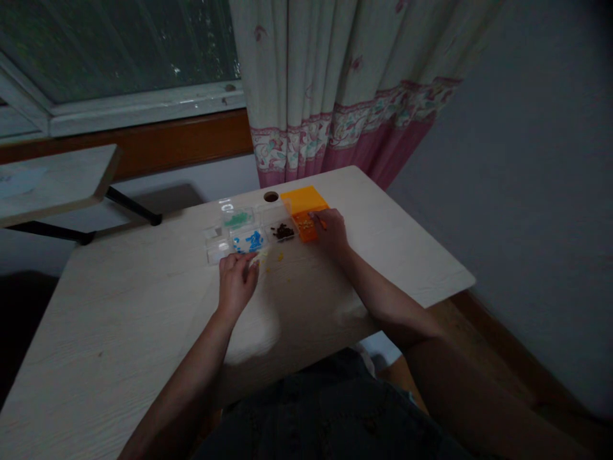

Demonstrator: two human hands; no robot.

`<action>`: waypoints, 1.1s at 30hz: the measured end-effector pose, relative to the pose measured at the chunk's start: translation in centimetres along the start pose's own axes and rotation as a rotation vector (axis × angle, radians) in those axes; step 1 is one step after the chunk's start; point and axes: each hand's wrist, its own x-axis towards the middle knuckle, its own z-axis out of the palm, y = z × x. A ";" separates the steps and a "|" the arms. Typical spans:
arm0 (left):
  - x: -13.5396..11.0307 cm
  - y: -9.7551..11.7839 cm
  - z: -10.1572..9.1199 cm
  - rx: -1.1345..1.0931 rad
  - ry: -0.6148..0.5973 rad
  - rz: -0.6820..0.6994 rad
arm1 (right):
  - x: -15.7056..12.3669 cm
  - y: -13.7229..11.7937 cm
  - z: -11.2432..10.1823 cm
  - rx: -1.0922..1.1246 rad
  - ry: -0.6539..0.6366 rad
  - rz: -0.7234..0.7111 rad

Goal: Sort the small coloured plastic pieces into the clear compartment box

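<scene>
My left hand point(234, 284) rests at the front edge of the clear boxes, thumb and fingers drawn together. A small pale yellowish piece point(262, 255) shows at its fingertips; its kind is unclear. Close by, a clear box holds blue pieces point(249, 241), and another behind it has green pieces point(237, 220). My right hand point(332, 231) reaches over an orange box point(309, 234), its fingers pinched above small pale pieces point(305, 224). Whatever those fingers grip is too small to make out. Dark brown pieces point(283, 232) lie in a clear box between my hands.
Loose yellow bits point(280, 257) lie on the pale wooden table point(143, 306). The orange lid point(302, 199) stands open behind its box, beside a round cable hole point(271, 197). A raised shelf point(57, 179) is at the left, and a curtain point(306, 140) hangs behind.
</scene>
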 end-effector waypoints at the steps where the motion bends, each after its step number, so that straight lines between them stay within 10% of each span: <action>1: -0.1 0.0 0.1 0.025 -0.026 0.012 | 0.0 -0.1 0.0 0.009 0.001 -0.002; 33: 0.0 0.6 0.4 0.029 -0.136 0.098 | -0.4 -1.1 0.0 0.117 0.001 -0.043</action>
